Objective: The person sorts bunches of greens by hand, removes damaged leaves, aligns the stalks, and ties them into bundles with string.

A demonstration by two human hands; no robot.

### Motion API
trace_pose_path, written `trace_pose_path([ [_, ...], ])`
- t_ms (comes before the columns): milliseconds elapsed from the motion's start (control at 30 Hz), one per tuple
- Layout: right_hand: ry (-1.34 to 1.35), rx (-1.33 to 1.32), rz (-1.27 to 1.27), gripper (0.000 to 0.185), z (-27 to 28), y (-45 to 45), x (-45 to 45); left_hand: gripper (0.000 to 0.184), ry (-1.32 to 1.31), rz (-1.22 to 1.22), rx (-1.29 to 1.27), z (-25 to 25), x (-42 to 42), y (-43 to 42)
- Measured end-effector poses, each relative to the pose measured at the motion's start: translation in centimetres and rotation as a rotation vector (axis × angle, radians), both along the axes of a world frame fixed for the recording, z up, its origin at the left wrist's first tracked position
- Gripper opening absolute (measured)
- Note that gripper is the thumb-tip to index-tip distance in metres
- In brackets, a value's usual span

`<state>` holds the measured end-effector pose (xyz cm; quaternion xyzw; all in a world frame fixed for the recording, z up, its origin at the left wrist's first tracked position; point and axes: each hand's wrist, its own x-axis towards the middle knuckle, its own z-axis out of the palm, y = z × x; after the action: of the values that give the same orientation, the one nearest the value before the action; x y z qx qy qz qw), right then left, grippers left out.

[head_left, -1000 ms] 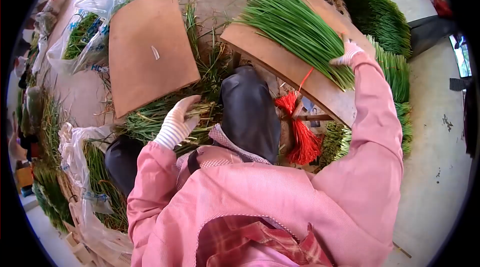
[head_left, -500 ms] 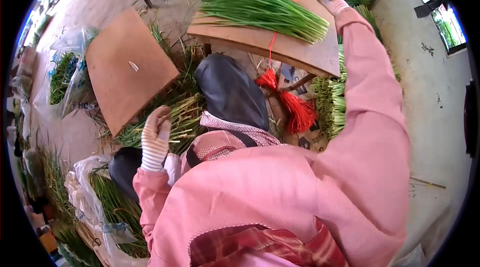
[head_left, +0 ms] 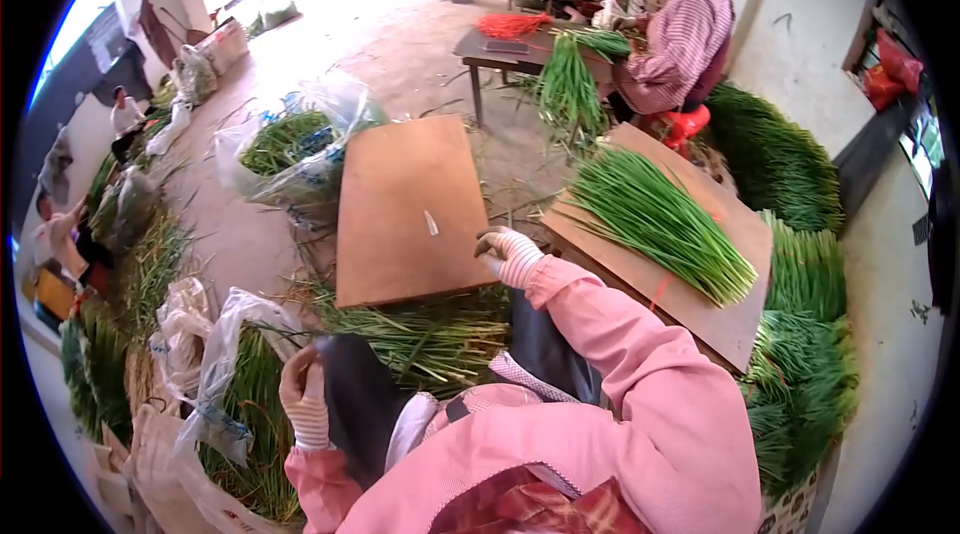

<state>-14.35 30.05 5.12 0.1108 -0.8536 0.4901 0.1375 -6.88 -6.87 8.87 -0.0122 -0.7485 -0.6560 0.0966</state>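
My right hand, in a striped glove, is above the near right corner of a brown wooden board, its fingers loosely bent with nothing seen between them. A small white sliver lies on that board. My left hand, also gloved, is by my knee, beside a clear plastic bag of green stalks; its fingers are bent and slightly apart, with no object visible in them. To the right, a bundle of long green chive-like stalks rests on a low wooden table, over a red string.
Loose stalks cover the floor below the board. Stacked green bundles line the right wall. Another open bag of greens stands left. Ahead, a seated person works at a dark table with red strings.
My view has swung up and left, bringing the room and other people into sight. My right hand has left the far edge of the stalk table and come over to the board.
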Motion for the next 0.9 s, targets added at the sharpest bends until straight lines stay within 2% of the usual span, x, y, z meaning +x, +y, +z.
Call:
trace_pose_path([
  [67,0.026,0.112,0.043,0.012,-1.0,-2.4,-2.0,0.018,0.020,0.103,0.119,-1.7,0.8,-2.5],
  [200,-0.072,0.126,0.137,0.025,-2.3,-8.1,-3.6,0.018,-0.008,0.277,0.130,-2.1,3.3,-4.4],
  [300,-0.333,-0.082,0.294,0.032,-2.9,-11.9,-5.3,0.018,-0.021,0.354,0.101,-3.8,4.3,-6.4],
  [333,-0.211,0.073,0.312,0.031,-2.8,-13.0,-6.2,0.018,-0.023,0.371,0.047,-4.2,5.1,-7.0],
  [367,-0.257,0.065,0.306,0.030,-2.9,-14.4,-6.8,0.019,-0.015,0.433,-0.003,-4.9,5.6,-7.3],
  [400,-0.279,0.114,0.351,0.028,-1.8,-15.6,-7.2,0.019,-0.060,0.484,0.052,-5.2,6.2,-7.4],
  [433,-0.198,0.432,0.384,0.026,-1.0,-16.8,-8.3,0.019,-0.116,0.505,0.089,-5.0,6.9,-7.3],
  [467,-0.208,0.533,0.418,0.025,-2.2,-18.2,-9.4,0.018,-0.109,0.540,-0.004,-5.3,7.7,-7.3],
  [500,-0.626,-0.156,0.372,0.028,0.0,-19.7,-6.5,0.017,-0.121,0.537,-0.092,-5.7,8.8,-7.0],
  [533,-0.626,-0.350,0.462,0.029,-2.7,-20.0,-7.2,0.017,-0.122,0.498,0.021,-6.7,9.7,-6.7],
  [600,-0.639,-0.304,0.544,0.028,-6.1,-20.1,-8.4,0.018,-0.161,0.435,0.219,-9.7,11.3,-5.5],
  [667,-0.712,-0.370,0.579,0.026,-9.2,-20.5,-8.2,0.018,-0.246,0.422,0.322,-12.2,12.2,-4.5],
  [733,-0.719,-0.362,0.553,0.025,-8.7,-21.0,-7.8,0.018,-0.248,0.352,0.184,-13.1,12.4,-4.5],
  [800,-0.667,-0.290,0.465,0.024,-6.9,-21.8,-7.9,0.018,-0.286,0.357,0.193,-13.8,12.1,-5.3],
  [867,-0.688,-0.330,0.430,0.023,-5.2,-23.1,-8.0,0.019,-0.287,0.410,0.063,-14.2,11.9,-7.0],
  [900,-0.664,-0.338,0.474,0.022,-5.6,-23.6,-8.7,0.018,-0.181,0.515,0.046,-13.6,11.6,-7.9],
])
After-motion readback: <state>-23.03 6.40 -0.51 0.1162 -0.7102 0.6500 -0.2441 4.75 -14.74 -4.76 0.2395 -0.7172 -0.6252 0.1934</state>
